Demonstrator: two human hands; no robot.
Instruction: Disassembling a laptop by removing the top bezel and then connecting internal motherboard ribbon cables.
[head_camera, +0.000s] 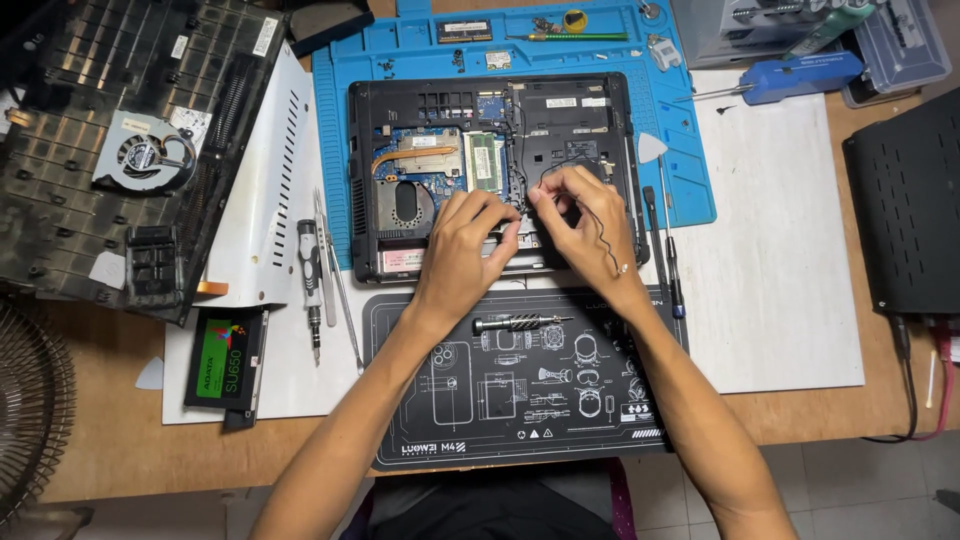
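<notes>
Laptop chassis with both hands pinching at its front edge

Laptop chassis, opened with its bottom cover off, lies on the blue repair mat toward the far side of the counter, its long axis running left to right and its front edge nearest the person. Both hands meet over the middle of that front edge. The left hand comes in from the near left, its fingers drawn narrow, tips pressed onto a small part at the chassis edge; what exactly they pinch is too small to tell. The right hand comes in from the near right, fingers curled close together just beside the left ones, touching the same spot. A thin black cable loops over the back of the right hand and trails toward the wrist. The spot being worked lies directly under the fingertips, between the two hands, so neither hand is clearly nearer.

Just near of the chassis, a black work mat carries a small screwdriver. Left of the chassis lie another screwdriver and tweezers; a solid-state drive rests near the counter's near-left corner.
</notes>
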